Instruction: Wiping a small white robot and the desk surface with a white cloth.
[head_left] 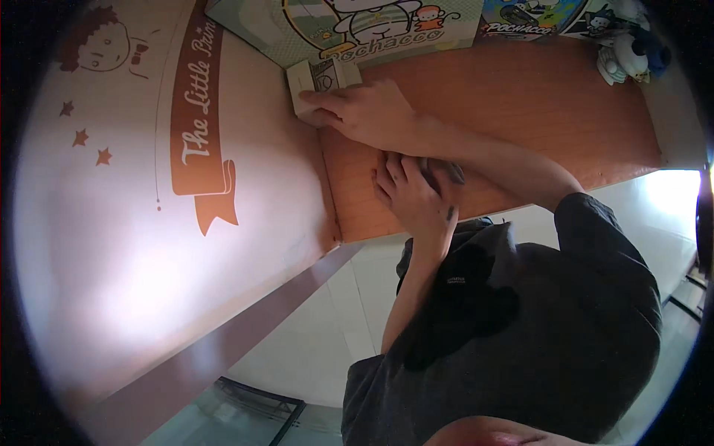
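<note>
A small pale box (300, 77) sits at the wooden surface's (520, 97) left end, under the right hand's (372, 113) half-bent fingers. The left hand (416, 201), nearer the body, curls by a grey object (457, 173); I cannot tell whether either grips.

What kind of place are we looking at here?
Probably a collector's display spot, home or shop I can't tell: a wooden shelf holds a large cartoon-printed box and a small figurine, beside a pale panel decorated with stars.

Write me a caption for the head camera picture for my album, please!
Right hand at a small pale box on a wooden surface, left hand nearby.
</note>
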`<state>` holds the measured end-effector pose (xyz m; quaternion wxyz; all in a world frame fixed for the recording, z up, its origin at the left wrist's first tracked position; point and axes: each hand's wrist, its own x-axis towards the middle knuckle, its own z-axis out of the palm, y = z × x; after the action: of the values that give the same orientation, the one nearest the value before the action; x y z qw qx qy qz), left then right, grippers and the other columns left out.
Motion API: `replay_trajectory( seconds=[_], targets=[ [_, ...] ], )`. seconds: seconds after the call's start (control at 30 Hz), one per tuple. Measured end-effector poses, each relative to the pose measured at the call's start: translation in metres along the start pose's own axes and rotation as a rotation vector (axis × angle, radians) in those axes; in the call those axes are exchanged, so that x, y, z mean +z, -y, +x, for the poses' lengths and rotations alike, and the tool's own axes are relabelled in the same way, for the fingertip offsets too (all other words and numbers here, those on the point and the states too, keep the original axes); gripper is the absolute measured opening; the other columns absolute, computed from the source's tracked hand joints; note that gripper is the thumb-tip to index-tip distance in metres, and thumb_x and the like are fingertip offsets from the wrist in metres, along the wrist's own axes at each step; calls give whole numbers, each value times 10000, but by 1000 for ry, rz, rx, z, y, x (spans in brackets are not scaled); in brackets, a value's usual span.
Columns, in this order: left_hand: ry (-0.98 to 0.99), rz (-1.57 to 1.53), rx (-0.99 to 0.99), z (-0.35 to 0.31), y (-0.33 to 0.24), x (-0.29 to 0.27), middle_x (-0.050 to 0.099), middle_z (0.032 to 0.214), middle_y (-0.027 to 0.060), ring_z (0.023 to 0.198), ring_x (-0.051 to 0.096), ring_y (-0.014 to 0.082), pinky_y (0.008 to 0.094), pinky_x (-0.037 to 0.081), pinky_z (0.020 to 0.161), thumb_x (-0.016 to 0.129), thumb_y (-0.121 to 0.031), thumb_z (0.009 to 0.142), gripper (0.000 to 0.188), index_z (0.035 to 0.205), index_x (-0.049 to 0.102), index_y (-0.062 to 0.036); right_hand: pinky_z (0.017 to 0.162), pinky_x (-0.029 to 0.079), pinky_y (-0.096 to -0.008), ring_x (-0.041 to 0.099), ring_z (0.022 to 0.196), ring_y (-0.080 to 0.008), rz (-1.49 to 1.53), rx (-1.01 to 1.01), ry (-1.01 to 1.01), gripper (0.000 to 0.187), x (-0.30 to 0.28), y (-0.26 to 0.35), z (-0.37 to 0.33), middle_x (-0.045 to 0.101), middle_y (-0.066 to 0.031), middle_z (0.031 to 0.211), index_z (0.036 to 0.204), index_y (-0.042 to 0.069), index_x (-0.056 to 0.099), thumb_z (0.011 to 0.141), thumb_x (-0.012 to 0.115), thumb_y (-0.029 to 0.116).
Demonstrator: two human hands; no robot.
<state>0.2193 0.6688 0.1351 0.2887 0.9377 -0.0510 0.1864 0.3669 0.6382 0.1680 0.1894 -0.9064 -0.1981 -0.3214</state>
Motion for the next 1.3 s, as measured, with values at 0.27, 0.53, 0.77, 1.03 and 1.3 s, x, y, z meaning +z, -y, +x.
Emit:
replay_trajectory(
  seconds=[0.27,0.53,0.77,1.03,1.3],
  targets=[
    [33,4,42,-2,4,0,576,1319,249,1195,484,456,548,322,1069,597,-204,851,498,1291,544,25,428,505,-368,654,527,-270,85,10,7,378,3,2,-3,736,-59,770,1371,199,587,1013,569,320],
    [4,-22,52,-7,11,3,597,1283,251,1153,494,460,552,334,1042,596,-171,840,465,1257,585,36,408,465,-355,655,534,-252,109,-9,67,401,-7,19,-10,743,-64,855,1356,167,576,983,608,310],
    [9,-72,47,-8,12,3,624,1233,251,1103,502,478,556,345,1016,596,-157,830,445,1227,619,44,500,508,-371,702,746,-272,208,49,197,488,-25,30,-8,696,-142,1083,1359,76,530,943,649,301],
    [10,-26,31,-6,9,2,625,1235,253,1102,498,492,563,349,1015,592,-151,825,459,1240,616,43,974,465,-481,543,1203,-324,193,-16,-17,536,-8,21,-8,531,-156,1364,1339,109,522,859,707,258],
    [24,-69,8,-6,8,3,614,1276,253,1134,495,498,568,347,1022,592,-152,831,455,1245,619,35,1204,293,-535,443,1338,-372,271,-116,-75,552,5,15,-6,466,-163,1463,1314,69,518,821,721,213]
  ],
)
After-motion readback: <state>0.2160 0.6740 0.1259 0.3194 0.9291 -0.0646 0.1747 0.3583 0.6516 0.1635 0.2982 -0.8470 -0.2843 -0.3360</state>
